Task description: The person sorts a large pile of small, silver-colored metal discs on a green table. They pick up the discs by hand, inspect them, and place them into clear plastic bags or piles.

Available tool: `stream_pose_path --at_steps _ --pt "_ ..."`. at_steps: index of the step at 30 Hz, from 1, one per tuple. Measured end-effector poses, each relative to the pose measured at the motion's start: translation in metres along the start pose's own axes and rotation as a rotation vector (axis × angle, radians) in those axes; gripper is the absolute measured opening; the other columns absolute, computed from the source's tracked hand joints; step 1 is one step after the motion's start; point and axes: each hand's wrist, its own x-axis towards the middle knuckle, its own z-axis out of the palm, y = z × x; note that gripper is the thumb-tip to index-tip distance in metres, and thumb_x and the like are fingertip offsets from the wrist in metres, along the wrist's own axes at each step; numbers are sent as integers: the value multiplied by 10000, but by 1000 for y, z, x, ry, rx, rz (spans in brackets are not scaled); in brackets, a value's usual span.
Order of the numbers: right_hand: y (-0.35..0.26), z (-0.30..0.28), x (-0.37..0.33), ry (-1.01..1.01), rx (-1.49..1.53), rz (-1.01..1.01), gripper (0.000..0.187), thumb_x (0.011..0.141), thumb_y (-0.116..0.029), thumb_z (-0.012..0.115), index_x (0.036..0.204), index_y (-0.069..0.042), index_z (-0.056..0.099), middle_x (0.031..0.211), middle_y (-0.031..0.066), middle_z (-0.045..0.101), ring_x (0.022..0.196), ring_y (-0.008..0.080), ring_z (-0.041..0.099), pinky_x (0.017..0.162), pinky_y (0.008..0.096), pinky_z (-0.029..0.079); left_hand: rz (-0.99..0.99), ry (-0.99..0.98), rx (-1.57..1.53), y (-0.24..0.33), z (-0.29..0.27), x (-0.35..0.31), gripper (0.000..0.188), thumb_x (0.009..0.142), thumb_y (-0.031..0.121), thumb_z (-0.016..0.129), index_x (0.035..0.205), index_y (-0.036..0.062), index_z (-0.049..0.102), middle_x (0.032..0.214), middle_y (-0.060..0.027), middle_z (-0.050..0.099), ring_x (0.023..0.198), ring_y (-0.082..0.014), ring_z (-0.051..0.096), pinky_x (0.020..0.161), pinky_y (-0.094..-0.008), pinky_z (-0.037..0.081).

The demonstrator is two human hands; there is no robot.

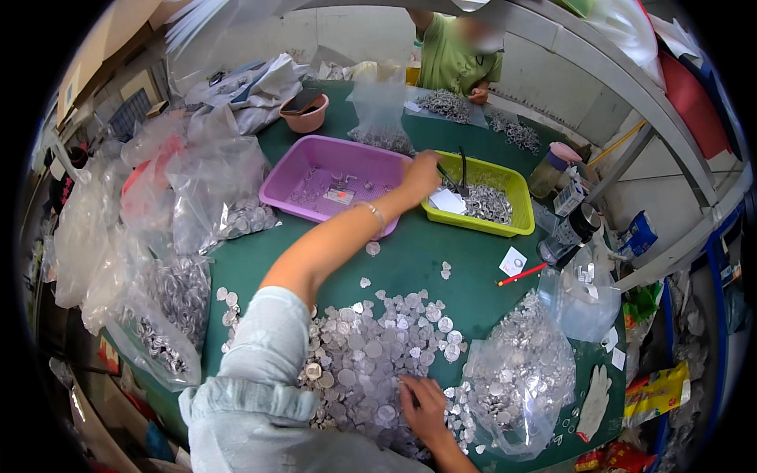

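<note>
- The left hand (423, 175) reaches over the gap where the two trays meet; its fingers look curled in, but I cannot tell from here whether they grip the dark-handled tool (464, 169) just beside them or anything else.
- The right hand (426, 406) rests on the near right part of the heap of silvery pieces (367, 347), its fingers loosely bent and a little parted; whether a piece is pinched under the tips I cannot make out.
- Under the left wrist sits the purple tray (359, 164), with only a few small bits scattered on its floor; against it, the lime-green tray (505, 229) holds a fair load of metal parts (490, 206) and a white slip (448, 201).
- I'd judge the work far from over: the heap lies broad and loose, little sits in the purple tray, and the bulging clear bag (520, 363) at the right is full of similar pieces.
- The green tabletop (260, 276) also bears a bag of dark metal parts (169, 307) at the left, a small card (512, 261), a red pencil (522, 274) and a white glove (595, 402).
- At the far side, a co-worker in a green shirt (443, 67) sits behind more piled metal parts (445, 104), near a pink bowl (306, 120); a grey metal frame (591, 65) arches overhead, and plastic bags crowd the left side of the room.
</note>
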Motion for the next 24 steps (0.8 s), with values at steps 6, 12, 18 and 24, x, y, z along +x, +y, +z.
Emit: stream_pose_path --at_steps 6,12,18,24 --pt "-1 -4 2 3 -1 5 201 758 12 659 956 -21 647 707 103 550 596 275 507 548 363 400 429 -200 -265 66 -37 -140 386 790 1 549 1172 36 510 1253 -184 477 1213 -372 426 1028 -446 342" --pt "-7 -4 5 -2 15 -12 170 774 3 645 943 -17 643 711 101 560 611 272 522 564 360 403 153 -708 148 31 -65 -244 560 923 366 505 1369 61 360 1449 -179 292 1365 -366 229 1090 -546 206" --pt "-6 -3 7 -13 -5 1 162 764 4 650 925 -17 646 702 98 558 612 270 528 563 359 400 300 -574 221 29 -52 -276 606 938 381 457 1406 27 303 1470 -166 279 1370 -367 221 1104 -515 192" --pt "-5 -1 4 -37 -1 36 160 752 15 654 909 -15 648 682 100 540 594 275 513 548 362 396 291 -514 173 29 -51 -281 577 933 358 470 1388 28 337 1440 -173 323 1362 -365 244 1100 -506 215"
